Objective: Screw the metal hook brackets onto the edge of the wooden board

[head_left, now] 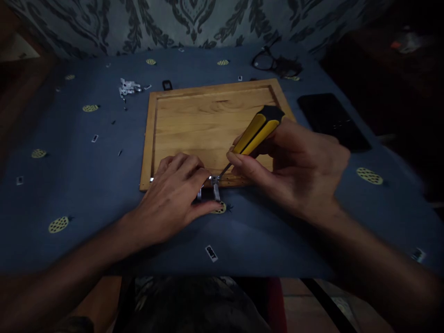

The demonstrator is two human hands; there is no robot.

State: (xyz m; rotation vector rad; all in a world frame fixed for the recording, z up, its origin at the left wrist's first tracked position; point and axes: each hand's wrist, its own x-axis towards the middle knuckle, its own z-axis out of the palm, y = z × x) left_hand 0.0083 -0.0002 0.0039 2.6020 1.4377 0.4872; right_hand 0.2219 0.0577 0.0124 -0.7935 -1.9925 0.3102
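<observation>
A wooden panel [201, 125] with a raised frame lies flat on the table. My right hand [294, 166] grips a yellow and black screwdriver [258, 132], tilted so its tip meets a small metal hinge [215, 185] at the panel's near edge. The thumb and fingers of my left hand [176, 194] close round the hinge's left side, with the palm over the panel's near left corner. A strip of shiny metal shows just left of that hand. The exact contact between tip and screw is too small to make out.
Metal hinge parts [130, 88] lie beyond the panel's left corner, with small screws [120, 152] nearer. A black clip-like piece [167, 85] rests behind the panel. Eyeglasses [265, 61] are at the back right, a black phone [333, 120] at the right.
</observation>
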